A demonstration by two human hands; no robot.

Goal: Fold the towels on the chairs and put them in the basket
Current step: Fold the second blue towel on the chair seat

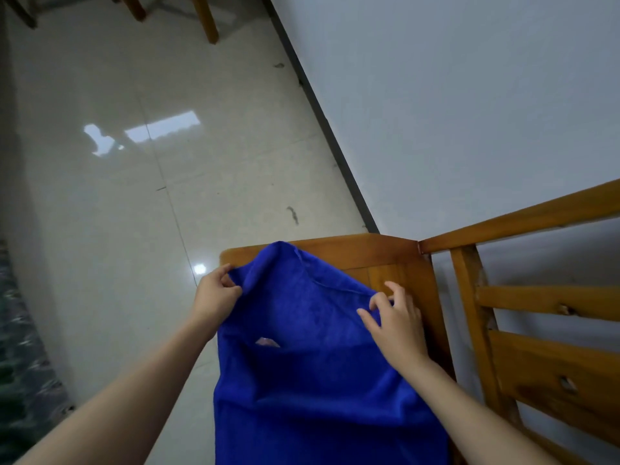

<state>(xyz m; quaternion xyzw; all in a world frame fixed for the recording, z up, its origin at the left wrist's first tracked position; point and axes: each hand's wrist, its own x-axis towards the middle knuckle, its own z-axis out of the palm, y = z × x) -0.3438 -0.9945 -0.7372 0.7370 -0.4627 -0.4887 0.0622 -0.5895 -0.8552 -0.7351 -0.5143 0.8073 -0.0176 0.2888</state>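
A bright blue towel [312,374] lies spread over the seat of a wooden chair [406,273] at the bottom centre, its near part hanging toward me. My left hand [216,293] pinches the towel's far left corner at the seat's left edge. My right hand [396,322] pinches the folded far edge on the right side, with its other fingers spread above the cloth. A small pale patch [267,342] shows in a crease of the towel. No basket is in view.
The chair's slatted wooden back [536,330] stands at the right, against a white wall [469,112]. Glossy pale floor tiles [134,196] stretch to the left. Legs of other wooden furniture [208,21] show at the top. A dark patterned surface [16,347] lies at the left edge.
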